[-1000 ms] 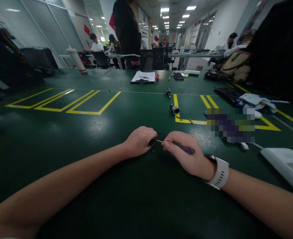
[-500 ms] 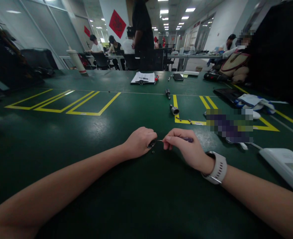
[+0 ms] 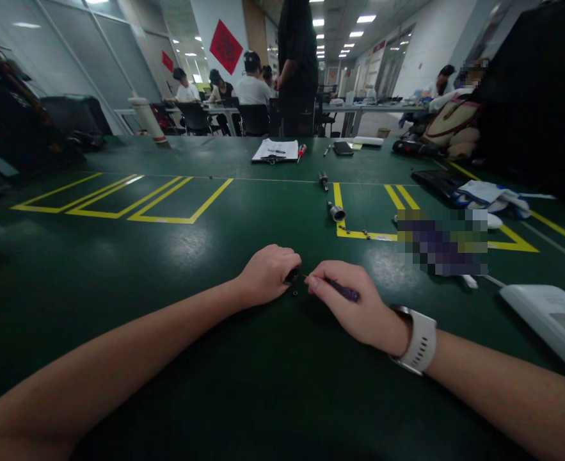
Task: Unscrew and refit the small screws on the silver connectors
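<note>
My left hand (image 3: 270, 275) is closed around a round metal part (image 3: 292, 275), whose dark open end faces right. Most of that part is hidden by the fingers. In my right hand (image 3: 344, 291) is a slim screwdriver (image 3: 347, 292) with a purple handle, pinched near its thin shaft. Its tip points left at the open end; whether it touches inside cannot be made out. A tiny nut-like piece (image 3: 295, 293) lies on the table just below the metal part. Farther off, a cup-shaped metal part (image 3: 336, 212) with a stem lies on the yellow tape.
Another metal part (image 3: 323, 180) lies beyond, and several tiny pieces (image 3: 366, 234) sit along the tape. A clipboard (image 3: 276, 150) and a red screwdriver (image 3: 302, 151) are at the back. At right are a white device (image 3: 551, 320) and a cloth (image 3: 491, 198). People sit and stand beyond the table.
My right hand has turned and shifted slightly left, and the screwdriver's handle end has dropped lower. My left hand stays nearly still. In the background, a standing person has moved right.
</note>
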`<state>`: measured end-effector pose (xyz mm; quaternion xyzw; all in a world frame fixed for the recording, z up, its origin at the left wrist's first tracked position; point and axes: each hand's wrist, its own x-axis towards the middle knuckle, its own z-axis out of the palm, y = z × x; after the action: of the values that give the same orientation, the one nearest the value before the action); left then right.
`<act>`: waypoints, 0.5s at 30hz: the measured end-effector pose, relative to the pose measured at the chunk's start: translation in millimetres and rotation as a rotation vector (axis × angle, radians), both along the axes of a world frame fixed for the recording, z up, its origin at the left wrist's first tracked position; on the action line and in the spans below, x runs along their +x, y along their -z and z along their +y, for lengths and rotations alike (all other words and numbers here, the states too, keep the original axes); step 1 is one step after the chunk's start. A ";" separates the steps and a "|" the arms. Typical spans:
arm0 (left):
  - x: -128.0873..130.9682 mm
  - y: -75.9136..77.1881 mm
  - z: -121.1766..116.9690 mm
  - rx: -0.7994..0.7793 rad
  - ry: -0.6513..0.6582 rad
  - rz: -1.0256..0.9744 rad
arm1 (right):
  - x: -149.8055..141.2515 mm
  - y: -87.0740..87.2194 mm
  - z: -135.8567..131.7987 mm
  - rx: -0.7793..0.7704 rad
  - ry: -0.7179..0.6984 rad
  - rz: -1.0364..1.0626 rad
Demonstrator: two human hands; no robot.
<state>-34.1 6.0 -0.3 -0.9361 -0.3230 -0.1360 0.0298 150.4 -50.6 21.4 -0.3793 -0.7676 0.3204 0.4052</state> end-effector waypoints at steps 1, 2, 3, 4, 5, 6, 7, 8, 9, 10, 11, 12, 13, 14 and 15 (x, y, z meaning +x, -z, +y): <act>0.1 -0.3 0.0 -0.003 0.002 0.000 | 1.0 0.6 2.2 -0.050 -0.001 0.028; 0.2 -0.7 -0.1 -0.007 0.007 0.000 | 2.3 1.9 5.4 -0.121 -0.003 0.079; 0.2 -1.1 -0.2 -0.012 0.011 0.001 | 3.6 3.6 9.2 -0.203 -0.010 0.142; 0.2 -1.4 -0.3 -0.016 0.014 0.003 | 4.8 5.7 13.0 -0.276 -0.032 0.217; 0.2 -1.8 -0.4 -0.019 0.014 0.005 | 5.7 7.8 16.6 -0.340 -0.054 0.298; 0.1 -2.0 -0.5 -0.019 0.012 0.006 | 6.4 9.8 19.5 -0.386 -0.067 0.366; 0.0 -2.1 -0.5 -0.016 0.009 0.006 | 6.7 11.5 21.6 -0.425 -0.079 0.421; -0.2 -2.1 -0.5 -0.011 0.004 0.004 | 6.9 12.7 22.9 -0.455 -0.086 0.462; -0.3 -2.1 -0.5 -0.007 0.002 0.003 | 6.9 13.4 23.6 -0.480 -0.090 0.490; -0.3 -2.1 -0.4 -0.006 0.002 0.003 | 7.0 13.7 23.9 -0.503 -0.094 0.510; -0.3 -2.1 -0.3 -0.009 0.004 0.004 | 7.3 13.7 24.2 -0.522 -0.099 0.527; -0.2 -2.1 -0.2 -0.013 0.008 0.005 | 7.7 13.5 24.5 -0.541 -0.100 0.542; -0.1 -2.2 -0.1 -0.017 0.011 0.006 | 8.4 13.3 25.2 -0.558 -0.100 0.557; 0.1 -2.3 -0.1 -0.021 0.013 0.008 | 9.3 13.3 26.1 -0.577 -0.097 0.567; 0.3 -2.4 -0.1 -0.023 0.012 0.009 | 10.2 13.3 27.3 -0.592 -0.094 0.576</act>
<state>-33.8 5.9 2.1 -0.9389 -0.3188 -0.1283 0.0198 160.6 -23.3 8.1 -0.3389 -0.5138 0.6385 0.4620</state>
